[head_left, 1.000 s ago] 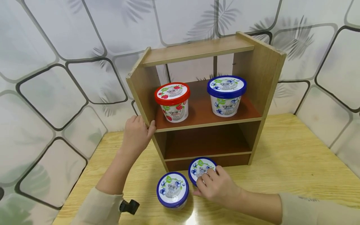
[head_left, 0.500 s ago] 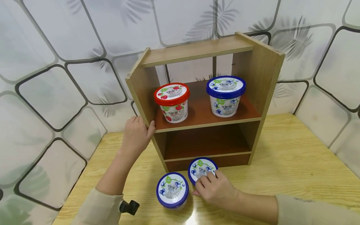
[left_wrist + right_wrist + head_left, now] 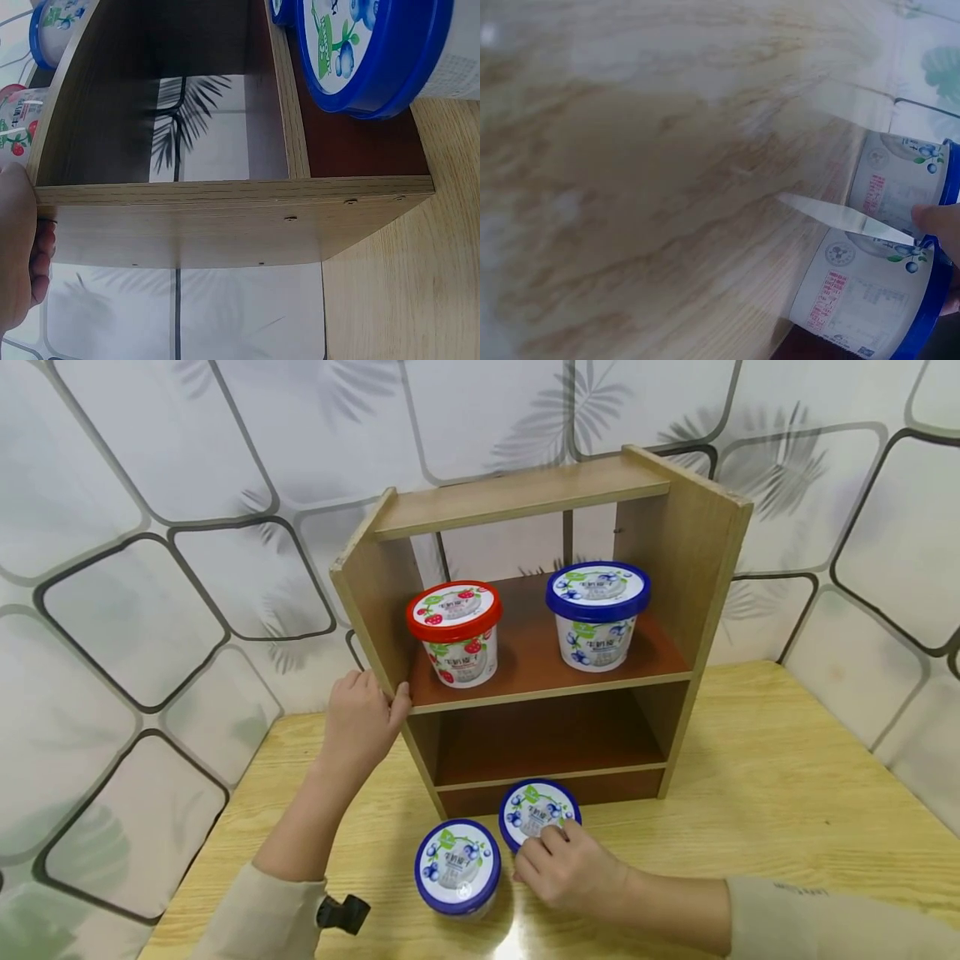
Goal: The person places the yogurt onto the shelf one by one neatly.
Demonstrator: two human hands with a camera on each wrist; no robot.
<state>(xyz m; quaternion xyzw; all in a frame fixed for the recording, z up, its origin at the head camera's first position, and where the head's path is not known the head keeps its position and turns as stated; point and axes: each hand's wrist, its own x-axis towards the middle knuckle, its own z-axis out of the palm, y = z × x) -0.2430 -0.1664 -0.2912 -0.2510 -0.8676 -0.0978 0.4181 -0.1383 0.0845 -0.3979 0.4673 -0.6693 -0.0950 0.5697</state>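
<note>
Rear tub, blue lid, qty 1: on counter, just in front of shelf unit; upright, axis vert., lid up, print facing wearer. R hand: fingers bent at near rim, gripping rear tub. Front tub, same type, qty 1: upright, nearer & to L; lids nearly meet. L hand: grips shelf unit by L side panel. Upper shelf: red-lid tub L, blue-lid tub R, upright, gap btwn. Counter extends R of rear tub, past unit's R side.
</note>
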